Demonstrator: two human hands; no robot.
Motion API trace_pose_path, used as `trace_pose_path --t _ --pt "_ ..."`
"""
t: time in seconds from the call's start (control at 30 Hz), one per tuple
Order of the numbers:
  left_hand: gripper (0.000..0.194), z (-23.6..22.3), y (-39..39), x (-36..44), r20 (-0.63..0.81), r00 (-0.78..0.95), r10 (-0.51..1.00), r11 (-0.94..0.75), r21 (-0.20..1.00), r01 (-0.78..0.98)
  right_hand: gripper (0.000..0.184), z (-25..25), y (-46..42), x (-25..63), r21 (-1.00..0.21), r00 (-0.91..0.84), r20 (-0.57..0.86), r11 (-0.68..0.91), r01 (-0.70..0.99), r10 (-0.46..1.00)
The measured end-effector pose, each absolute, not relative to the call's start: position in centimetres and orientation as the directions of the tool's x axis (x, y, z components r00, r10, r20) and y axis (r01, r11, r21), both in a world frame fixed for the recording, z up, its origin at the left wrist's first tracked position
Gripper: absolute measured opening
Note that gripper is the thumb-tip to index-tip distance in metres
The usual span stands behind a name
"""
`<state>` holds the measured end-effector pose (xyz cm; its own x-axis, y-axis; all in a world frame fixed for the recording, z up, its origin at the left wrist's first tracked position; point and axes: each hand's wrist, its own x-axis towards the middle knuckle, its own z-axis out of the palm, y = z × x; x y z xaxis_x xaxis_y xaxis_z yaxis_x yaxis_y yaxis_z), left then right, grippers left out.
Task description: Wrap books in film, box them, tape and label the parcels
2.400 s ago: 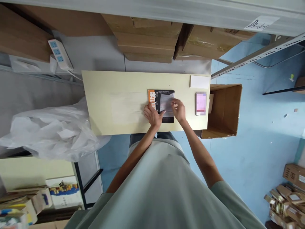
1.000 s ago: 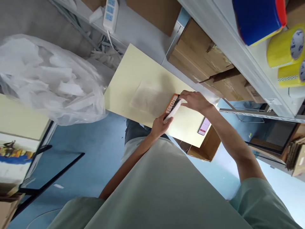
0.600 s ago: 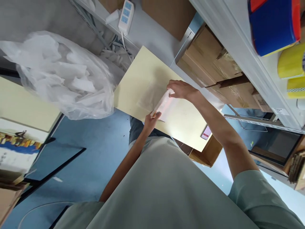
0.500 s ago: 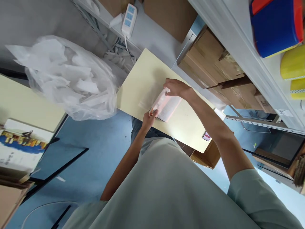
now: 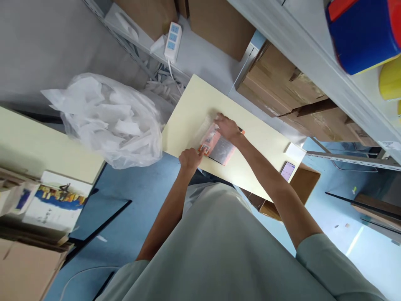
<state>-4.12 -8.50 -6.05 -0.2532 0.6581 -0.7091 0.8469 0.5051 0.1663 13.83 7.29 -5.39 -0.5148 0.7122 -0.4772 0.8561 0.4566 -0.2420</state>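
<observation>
A flat, book-like item (image 5: 223, 151) with a grey panel and orange edges lies on the cream tabletop (image 5: 184, 113). Clear, crinkled plastic film (image 5: 205, 128) covers its left part and reaches past it onto the table. My left hand (image 5: 190, 159) is closed at the item's near left corner, its thumb and fingers gripping the film there beside an orange-and-white printed patch. At the far edge, my right hand (image 5: 227, 127) has its fingers bent over the film and partly hides the item. Its fingertips are pressed together on the plastic.
Left of the tabletop bulges a clear bag (image 5: 115, 125) of white scraps. A phone (image 5: 287, 171) and a small white box (image 5: 294, 151) lie at the right end. A power strip (image 5: 173, 42) and cardboard boxes (image 5: 285, 79) stand behind. An open carton (image 5: 305, 182) sits below right.
The whitish raised layer over the item now lies lower and looks clear, showing orange print. My left hand has turned knuckles-up at the corner. The view has shifted, revealing more phone.
</observation>
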Motion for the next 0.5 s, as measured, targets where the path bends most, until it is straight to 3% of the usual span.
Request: trace_pose_path --t 0.1,0.2,0.37,0.5 --pt "0.057 -5.8 -6.5 -5.3 -0.522 -0.261 0.812 0.45 0.276 0.849 0.063 -5.3 3.3 16.0 -0.349 -0.371 -0.347 0.248 0.904 0.861" --pt "0.053 -6.5 -4.2 -5.2 -0.366 -0.247 0.897 0.388 0.388 0.836 0.061 -5.7 -1.8 19.0 -0.465 -0.09 -0.274 -0.051 0.884 0.957" --pt "0.047 -8.6 -1.7 -4.1 -0.435 -0.263 0.861 0.463 0.456 0.76 0.065 -6.8 -9.0 21.9 -0.584 0.26 -0.416 -0.475 0.658 0.871" --pt "0.01 -9.3 -1.7 -3.9 -0.39 -0.135 0.911 0.345 0.539 0.769 0.053 -7.5 -11.0 20.8 -0.654 0.311 -0.48 -0.571 0.497 0.82"
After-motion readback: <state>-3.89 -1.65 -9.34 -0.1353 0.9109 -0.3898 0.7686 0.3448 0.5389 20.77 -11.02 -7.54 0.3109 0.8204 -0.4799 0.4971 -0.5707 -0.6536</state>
